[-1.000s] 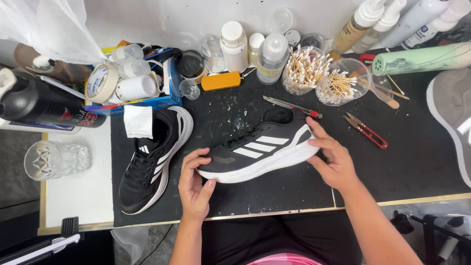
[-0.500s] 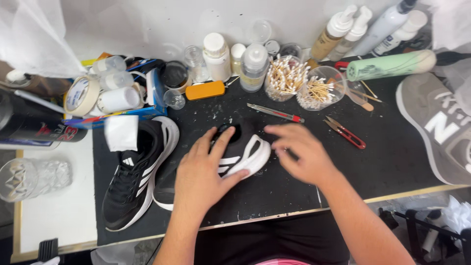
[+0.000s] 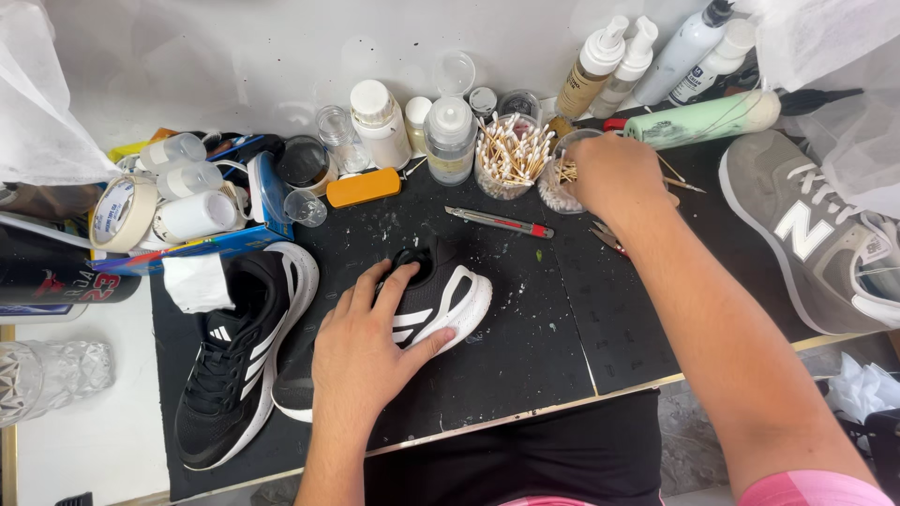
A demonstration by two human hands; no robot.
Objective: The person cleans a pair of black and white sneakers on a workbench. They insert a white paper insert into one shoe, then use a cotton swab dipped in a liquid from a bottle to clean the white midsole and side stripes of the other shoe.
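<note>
A black mesh running shoe with white stripes and a white sole (image 3: 441, 300) is laid on its side on the black, paint-flecked tabletop (image 3: 544, 328), and it is taken here as the landmark. It is pressed down by the left hand (image 3: 361, 351), whose fingers are spread flat across its upper and whose thumb is set against the sole. Just left of this shoe, touching it, its matching black laced shoe (image 3: 234, 361) is seen sole-down, with a white crumpled tissue (image 3: 195, 281) tucked at its collar. Up and to the right of the landmark shoe, the right hand (image 3: 614, 173) is curled over a clear jar of wooden cotton swabs (image 3: 562, 178); whether a swab is pinched cannot be told. Between that hand and the shoe a grey utility knife with a red end (image 3: 499, 222) is laid. Well to the right, a grey suede sneaker (image 3: 806, 234) is placed.
</note>
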